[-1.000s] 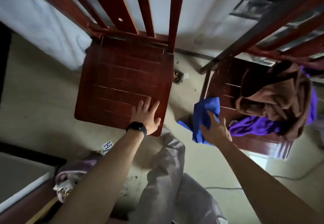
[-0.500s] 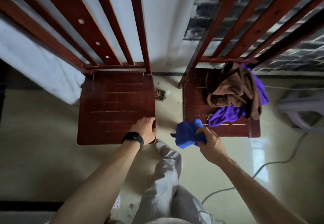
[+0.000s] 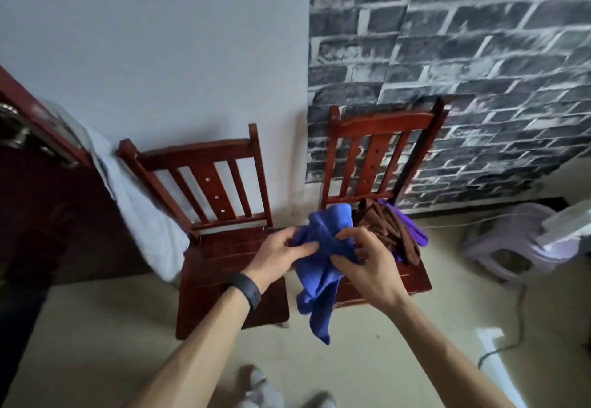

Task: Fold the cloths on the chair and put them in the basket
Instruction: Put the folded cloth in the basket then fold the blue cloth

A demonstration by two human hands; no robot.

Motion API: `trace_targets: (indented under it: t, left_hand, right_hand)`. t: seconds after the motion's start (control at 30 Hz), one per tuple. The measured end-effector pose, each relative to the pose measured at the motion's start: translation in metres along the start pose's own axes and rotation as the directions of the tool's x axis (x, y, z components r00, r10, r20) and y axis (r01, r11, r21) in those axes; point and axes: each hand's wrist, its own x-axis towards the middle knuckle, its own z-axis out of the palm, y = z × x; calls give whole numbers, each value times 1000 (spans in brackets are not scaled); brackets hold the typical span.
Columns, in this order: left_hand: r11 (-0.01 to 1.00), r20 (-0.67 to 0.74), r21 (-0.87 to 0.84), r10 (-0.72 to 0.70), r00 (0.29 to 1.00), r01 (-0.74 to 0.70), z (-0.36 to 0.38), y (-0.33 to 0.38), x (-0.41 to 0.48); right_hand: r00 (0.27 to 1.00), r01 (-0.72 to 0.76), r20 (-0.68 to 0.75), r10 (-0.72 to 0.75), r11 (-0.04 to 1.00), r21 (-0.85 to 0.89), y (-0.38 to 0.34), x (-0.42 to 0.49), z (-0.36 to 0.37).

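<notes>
A blue cloth (image 3: 319, 276) hangs crumpled in the air between two red wooden chairs. My left hand (image 3: 277, 257) pinches its upper left part, and my right hand (image 3: 367, 260) grips its upper right part. The right chair (image 3: 415, 279) carries a brown cloth (image 3: 388, 228) lying over a purple cloth (image 3: 419, 235). The left chair (image 3: 224, 267) has a bare seat. No basket is in view.
A white towel (image 3: 140, 215) hangs beside the left chair against a dark wooden cabinet (image 3: 38, 203). A pale plastic stool (image 3: 511, 247) stands at the right near a cable (image 3: 505, 343) on the floor. Plain and brick-patterned walls stand behind the chairs.
My left hand left the left chair's seat and took hold of the blue cloth. Both hands raised the cloth between the chairs. The view pulled back and up.
</notes>
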Motion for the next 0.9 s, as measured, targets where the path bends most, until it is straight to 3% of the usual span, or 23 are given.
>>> trace_targets:
  t: [0.13, 0.3, 0.57, 0.63, 0.77, 0.9]
  left_hand:
    - [980, -125, -7, 197, 972, -200, -36, 66, -22]
    - [954, -50, 70, 297, 954, -293, -75, 122, -50]
    - [936, 34, 56, 347, 937, -349, -122, 173, -75]
    - [915, 34, 198, 352, 935, -352, -131, 176, -75]
    - [738, -58, 589, 446, 893, -330, -154, 172, -73]
    - [586, -99, 767, 509, 855, -260, -168, 164, -85]
  right_hand:
    - [999, 37, -47, -27, 971, 234, -51, -1, -9]
    - [960, 126, -273, -60, 964, 232, -98, 11, -7]
    - [985, 125, -163, -63, 906, 404, -163, 36, -14]
    - [981, 160, -159, -109, 920, 357, -174, 35, -18]
    - [953, 212, -260, -156, 956, 203, -183, 36, -21]
    - [918, 223, -332, -217, 975, -20, -178, 36, -20]
